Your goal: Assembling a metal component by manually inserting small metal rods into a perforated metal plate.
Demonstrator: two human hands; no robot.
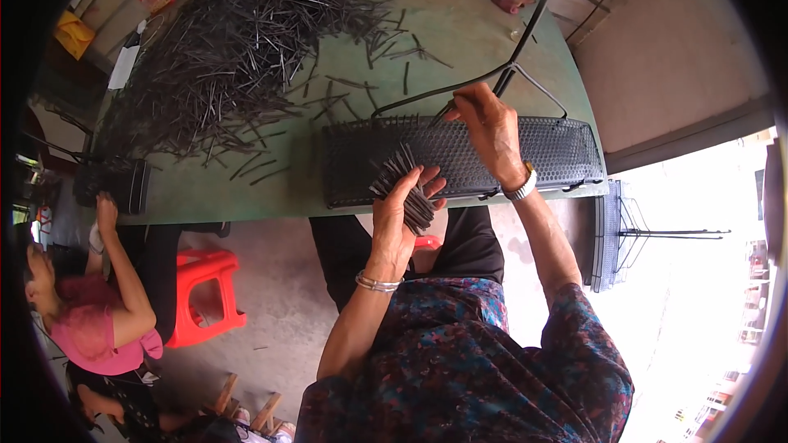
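My left hand (392, 226) is closed around a bundle of thin dark strips (397, 172), held over the near edge of a black perforated mesh panel (546, 152). Above the panel's far edge, my right hand (492, 133) pinches what looks like one or two of the same dark strips (443, 115) between thumb and fingers. Several short strips stick up in a row along the far left part of the panel. A black bent-wire frame with a long rod (538, 16) rises from the panel's far side, passing behind my right hand.
A large heap of dark strips (238, 49) covers the far left of the green table (287, 189), with loose ones scattered around. To the left, a person in pink (107, 320) works at another black panel (123, 184). A red stool (205, 295) and a second wire-framed panel (607, 234) stand below table level.
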